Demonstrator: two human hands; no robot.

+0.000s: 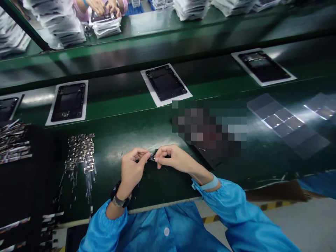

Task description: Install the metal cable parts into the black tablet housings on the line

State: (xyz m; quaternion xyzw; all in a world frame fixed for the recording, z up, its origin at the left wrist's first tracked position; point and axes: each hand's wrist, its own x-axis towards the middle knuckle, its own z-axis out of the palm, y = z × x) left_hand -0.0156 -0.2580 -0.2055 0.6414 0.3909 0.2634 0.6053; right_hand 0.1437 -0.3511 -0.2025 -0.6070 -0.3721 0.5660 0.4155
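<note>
We've got one view, head-worn, looking forward and down from over the near edge of the desk (126,131). Left hand (132,169) and right hand (174,159) sit close, just below mid-frame. Slight roll: we see the desk's far edge climb rightward. Beyond it, white stacks (191,8), farther off.

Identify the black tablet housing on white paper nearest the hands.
The black rectangular tablet housing second from right; farther off, two others lie left, one right.

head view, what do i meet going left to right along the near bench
Strips, circuit boards, left hand, small part, right hand, black panel, clear sheets.
</note>
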